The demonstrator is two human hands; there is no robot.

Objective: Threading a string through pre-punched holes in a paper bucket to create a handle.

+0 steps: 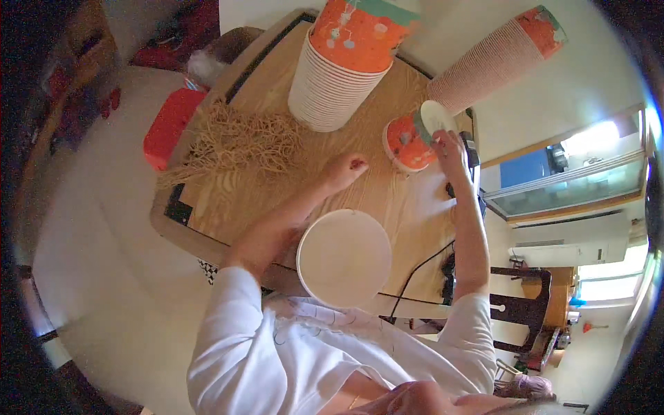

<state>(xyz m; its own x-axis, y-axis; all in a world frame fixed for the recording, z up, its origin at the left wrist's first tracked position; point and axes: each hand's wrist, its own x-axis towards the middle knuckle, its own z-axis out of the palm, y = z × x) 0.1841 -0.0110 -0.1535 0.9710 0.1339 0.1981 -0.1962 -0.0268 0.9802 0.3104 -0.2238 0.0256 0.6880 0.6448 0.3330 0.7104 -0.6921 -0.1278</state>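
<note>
My right hand (451,151) is at the tub (408,144) on the right part of the table (398,204), its fingers meeting the edge of the tub's pale round end. The tub is orange and green, with its white rim turned toward the middle of the table. I cannot tell whether my grip there is closed or only resting.

My left hand (344,173) is over the table, well apart from the tub, the fingers looking curled in. A small dark red patch shows on it; whether the hand is fully closed, or holds anything, I cannot tell.

A white disc (344,258) lies between my forearms, in front of my shirt (304,346) and overlapping my view of the table's near edge. Beyond my left hand stands a tall stack (339,76) of nested tubs, with straw (238,142) heaped to its left. Another stack (487,66) leans outward behind the single tub.
</note>
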